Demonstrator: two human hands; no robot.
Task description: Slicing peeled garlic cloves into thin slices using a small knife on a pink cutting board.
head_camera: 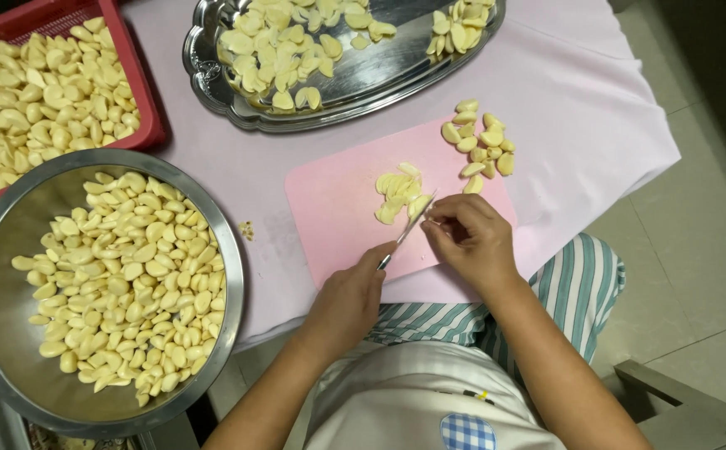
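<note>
Left hand (348, 302) grips knife (406, 230); right hand (469, 237) pinches small, slick garlic clove (420, 205) on pink cutting board (338, 217) — pin its rounded back.

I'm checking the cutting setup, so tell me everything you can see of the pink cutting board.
The pink cutting board is a thin, flat rectangle with rounded corners, plastic by its look, lying slightly askew on the pale pink tablecloth near the table edge. A small pile of sliced garlic sits at its middle and a cluster of whole peeled cloves at its far right corner. The right hand rests on it, and the left hand holds a knife over it.
</note>
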